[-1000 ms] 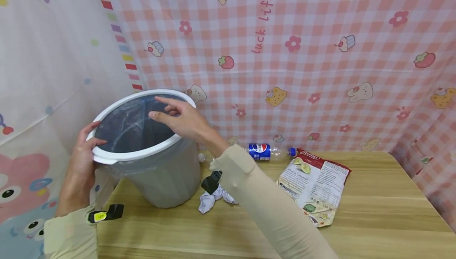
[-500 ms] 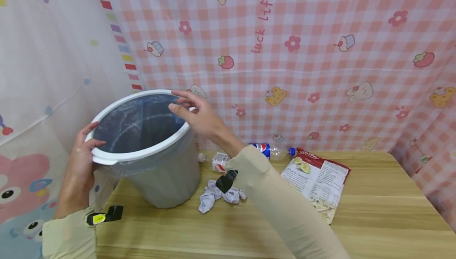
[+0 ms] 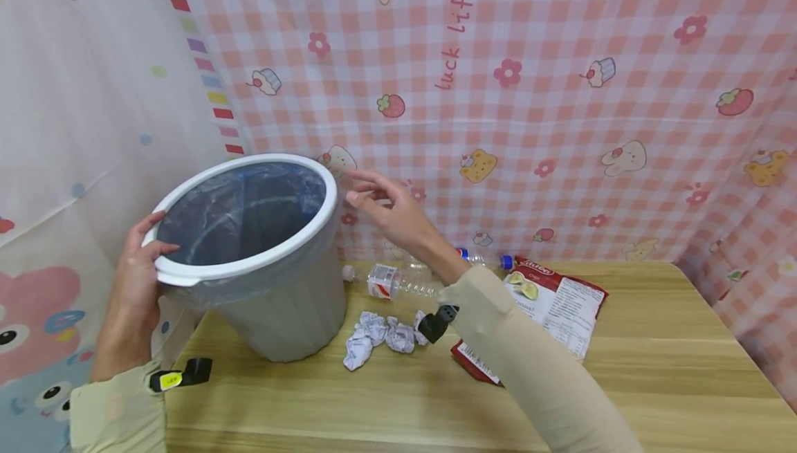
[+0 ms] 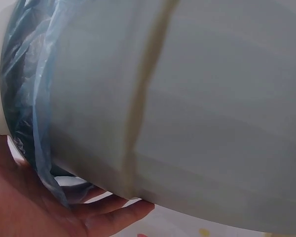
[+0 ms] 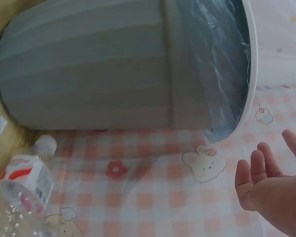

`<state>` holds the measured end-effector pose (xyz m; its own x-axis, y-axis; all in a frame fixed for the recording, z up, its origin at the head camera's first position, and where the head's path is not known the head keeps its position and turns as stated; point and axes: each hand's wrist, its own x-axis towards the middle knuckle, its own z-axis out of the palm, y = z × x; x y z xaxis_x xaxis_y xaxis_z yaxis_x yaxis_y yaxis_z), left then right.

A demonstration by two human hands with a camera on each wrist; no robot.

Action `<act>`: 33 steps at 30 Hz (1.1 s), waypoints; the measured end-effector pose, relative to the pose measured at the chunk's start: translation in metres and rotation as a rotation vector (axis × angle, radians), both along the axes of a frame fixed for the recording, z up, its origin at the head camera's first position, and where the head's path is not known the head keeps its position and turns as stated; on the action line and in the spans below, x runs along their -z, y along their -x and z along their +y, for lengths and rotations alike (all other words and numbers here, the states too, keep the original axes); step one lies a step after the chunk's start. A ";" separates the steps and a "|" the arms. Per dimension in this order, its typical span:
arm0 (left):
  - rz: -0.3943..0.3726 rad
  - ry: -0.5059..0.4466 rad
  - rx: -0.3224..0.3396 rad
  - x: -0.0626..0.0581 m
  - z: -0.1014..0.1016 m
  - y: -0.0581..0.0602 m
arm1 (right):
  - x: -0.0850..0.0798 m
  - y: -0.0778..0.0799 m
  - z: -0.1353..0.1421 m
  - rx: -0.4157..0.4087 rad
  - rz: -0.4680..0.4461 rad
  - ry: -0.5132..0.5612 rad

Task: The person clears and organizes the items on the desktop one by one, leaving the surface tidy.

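Note:
A grey trash bin (image 3: 292, 308) with a white rim ring (image 3: 249, 261) stands at the left of the table. A bluish see-through liner bag (image 3: 208, 221) lines its inside. My left hand (image 3: 133, 287) grips the bin's rim at the left, thumb over the ring; in the left wrist view its fingers lie against the outer wall under the liner's edge. In the air just right of the rim, my right hand (image 3: 398, 214) holds nothing, its fingers apart from the bin. The right wrist view also shows this hand (image 5: 278, 190) off the rim.
Crumpled paper balls (image 3: 367, 332) lie right of the bin. Behind them is a clear bottle (image 3: 381, 281); a blue-capped bottle (image 3: 479, 258) lies by the checked backdrop. A chip bag (image 3: 563, 308) and a red-edged packet (image 3: 476, 363) are partly behind the right sleeve.
My right hand has moved right, from over the bin's opening to beyond its rim. More of the paper balls and the clear bottle shows. The left hand keeps its hold.

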<state>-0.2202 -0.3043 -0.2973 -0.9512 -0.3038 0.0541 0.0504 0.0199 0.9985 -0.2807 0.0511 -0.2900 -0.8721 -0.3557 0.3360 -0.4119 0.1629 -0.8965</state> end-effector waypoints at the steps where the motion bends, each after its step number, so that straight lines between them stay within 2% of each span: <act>1: 0.000 -0.001 -0.002 0.000 0.000 0.000 | 0.002 -0.001 0.003 0.005 -0.008 -0.011; 19: 0.003 0.027 -0.028 0.002 0.002 -0.001 | 0.062 -0.014 0.055 -0.009 -0.134 -0.090; 28: 0.009 0.019 -0.029 0.002 0.003 -0.001 | 0.097 -0.024 0.076 0.014 -0.214 -0.096; 33: 0.010 0.017 -0.030 0.002 0.002 -0.001 | 0.114 -0.033 0.086 -0.004 -0.243 -0.094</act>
